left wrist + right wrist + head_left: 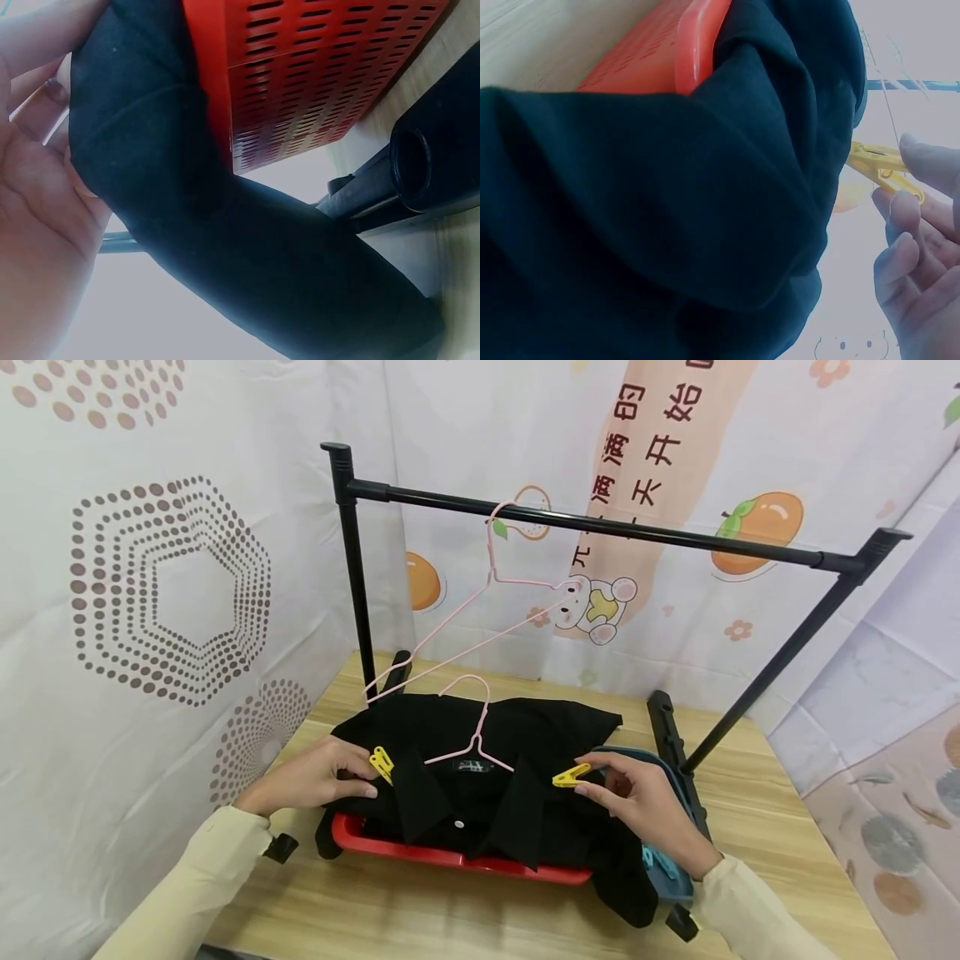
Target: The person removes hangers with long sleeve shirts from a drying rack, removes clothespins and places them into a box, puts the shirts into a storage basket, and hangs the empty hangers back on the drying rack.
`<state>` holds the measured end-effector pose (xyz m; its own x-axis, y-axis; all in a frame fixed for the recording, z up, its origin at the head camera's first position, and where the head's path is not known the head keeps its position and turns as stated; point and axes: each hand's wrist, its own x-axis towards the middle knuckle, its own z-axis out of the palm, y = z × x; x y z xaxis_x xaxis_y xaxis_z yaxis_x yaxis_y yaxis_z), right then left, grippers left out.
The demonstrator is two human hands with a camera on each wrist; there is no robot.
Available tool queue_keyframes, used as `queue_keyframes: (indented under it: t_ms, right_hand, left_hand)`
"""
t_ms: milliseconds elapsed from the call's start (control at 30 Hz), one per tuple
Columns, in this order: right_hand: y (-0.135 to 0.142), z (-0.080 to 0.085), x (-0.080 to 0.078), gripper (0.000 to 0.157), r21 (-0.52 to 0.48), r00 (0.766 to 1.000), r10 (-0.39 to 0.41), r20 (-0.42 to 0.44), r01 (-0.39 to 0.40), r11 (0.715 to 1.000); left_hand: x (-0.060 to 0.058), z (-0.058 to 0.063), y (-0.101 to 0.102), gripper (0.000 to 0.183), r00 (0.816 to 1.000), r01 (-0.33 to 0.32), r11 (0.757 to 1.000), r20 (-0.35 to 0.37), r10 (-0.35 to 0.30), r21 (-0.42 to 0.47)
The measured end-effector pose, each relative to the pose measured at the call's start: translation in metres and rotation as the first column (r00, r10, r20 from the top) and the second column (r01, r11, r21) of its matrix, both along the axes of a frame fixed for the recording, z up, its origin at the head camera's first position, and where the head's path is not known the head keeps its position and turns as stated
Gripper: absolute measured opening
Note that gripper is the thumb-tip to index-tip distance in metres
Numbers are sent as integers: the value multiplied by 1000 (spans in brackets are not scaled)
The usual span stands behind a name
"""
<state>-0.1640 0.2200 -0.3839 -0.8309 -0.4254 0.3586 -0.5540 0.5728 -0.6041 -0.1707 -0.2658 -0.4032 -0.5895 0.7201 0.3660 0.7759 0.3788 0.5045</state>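
A black collared shirt (465, 806) with a white button lies draped over a red basket (450, 857). Inside its neck sits a pink hanger (478, 745), hook upward. On the shirt's left side, a yellow clothespin (382, 765) stands beside the fingertips of my left hand (322, 774), whose bent fingers grip the shirt's edge; black cloth (150, 142) partly covers them in the left wrist view. My right hand (648, 806) pinches another yellow clothespin (881, 165) between thumb and fingers, its jaws right at the shirt on the other side.
A black clothes rack (615, 527) rises over the basket, with another pink hanger (450, 610) hooked on its bar. To the right, partly under the shirt, is a blue tray (667, 881) with light blue clothespins (660, 860). Printed curtains stand behind the wooden table (765, 843).
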Motion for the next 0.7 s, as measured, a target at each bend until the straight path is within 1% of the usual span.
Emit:
queue_keyframes:
  t_ms: [133, 367, 700]
  right_hand:
    - [5, -3, -1, 36, 4, 999, -33, -13, 33, 999]
    - [16, -7, -2, 36, 13, 997, -73, -32, 74, 997]
    - [32, -17, -9, 35, 0, 991, -115, -75, 115, 993]
  left_hand:
    - [1, 0, 0, 9, 1000, -2, 1000, 10, 2, -2]
    - [1, -1, 1, 11, 1000, 14, 1000, -8, -14, 14]
    - [0, -3, 2, 11, 999, 11, 1000, -35, -11, 17]
